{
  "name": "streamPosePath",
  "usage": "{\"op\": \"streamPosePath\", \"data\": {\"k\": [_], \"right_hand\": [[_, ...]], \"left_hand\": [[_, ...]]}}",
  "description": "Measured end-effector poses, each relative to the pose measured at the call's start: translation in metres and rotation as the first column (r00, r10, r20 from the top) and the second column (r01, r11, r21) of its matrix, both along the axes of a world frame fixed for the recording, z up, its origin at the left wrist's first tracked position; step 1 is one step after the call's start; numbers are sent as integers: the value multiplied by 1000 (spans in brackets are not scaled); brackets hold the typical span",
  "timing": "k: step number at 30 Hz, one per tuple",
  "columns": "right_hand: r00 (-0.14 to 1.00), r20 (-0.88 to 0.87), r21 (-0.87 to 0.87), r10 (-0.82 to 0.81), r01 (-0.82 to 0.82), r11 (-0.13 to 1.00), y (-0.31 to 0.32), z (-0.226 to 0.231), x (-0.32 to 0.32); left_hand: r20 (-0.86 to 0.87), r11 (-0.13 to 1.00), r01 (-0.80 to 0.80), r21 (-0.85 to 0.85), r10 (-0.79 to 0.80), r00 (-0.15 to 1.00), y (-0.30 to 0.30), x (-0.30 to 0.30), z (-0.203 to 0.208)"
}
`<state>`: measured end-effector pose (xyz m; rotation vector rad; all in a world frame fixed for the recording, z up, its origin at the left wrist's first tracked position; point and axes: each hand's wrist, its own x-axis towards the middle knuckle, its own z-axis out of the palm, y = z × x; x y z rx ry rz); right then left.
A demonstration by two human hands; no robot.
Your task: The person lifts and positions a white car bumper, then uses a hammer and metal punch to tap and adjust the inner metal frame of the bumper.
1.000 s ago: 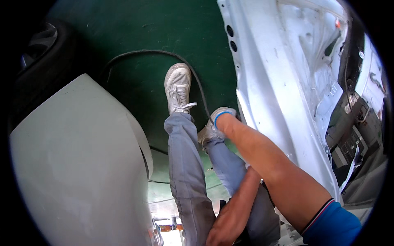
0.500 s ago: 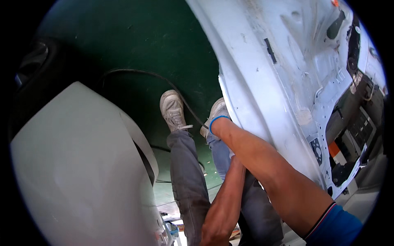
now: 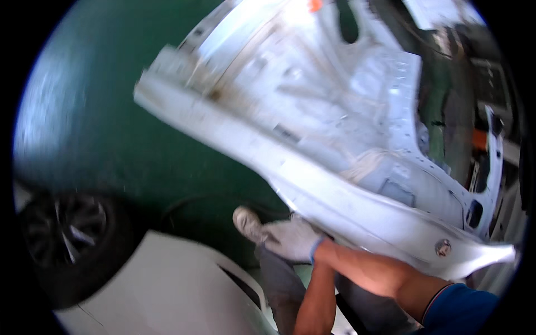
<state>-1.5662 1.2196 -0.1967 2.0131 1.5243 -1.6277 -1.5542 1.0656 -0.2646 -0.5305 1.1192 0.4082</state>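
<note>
My right hand (image 3: 291,239), in a white glove with a blue cuff, is beside the lower edge of a white car body shell (image 3: 329,206). Its fingers look bent round something, but blur and the glove hide what it is. My left forearm (image 3: 319,298) rises from below and passes under my right wrist, so my left hand is hidden behind it. A dark hose (image 3: 192,200) runs over the floor toward my right hand. One light shoe (image 3: 245,220) shows just left of the glove.
At the lower left lies a white, curved car panel (image 3: 167,285), close to my legs. Beyond it is a wheel with a dark tyre (image 3: 120,245). Green floor (image 3: 111,128) stretches to the upper left. Framework with openings (image 3: 491,167) stands at the right.
My view has swung left and up along the shell, bringing its far end and the wheel into sight. My right glove, hidden before, now shows. The picture is blurred.
</note>
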Motion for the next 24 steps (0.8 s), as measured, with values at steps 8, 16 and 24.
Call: {"op": "streamPosePath", "data": {"k": [8, 16, 24], "right_hand": [[740, -12, -226, -673, 653, 723, -135, 254, 83], [338, 417, -92, -844, 939, 331, -404, 330, 142], [-236, 208, 223, -949, 956, -189, -490, 300, 195]], "left_hand": [[246, 990, 132, 53, -141, 959, 10, 5, 61], [206, 911, 364, 196, -401, 893, -11, 3, 108], [-306, 619, 742, 258, -676, 670, -9, -49, 148]]}}
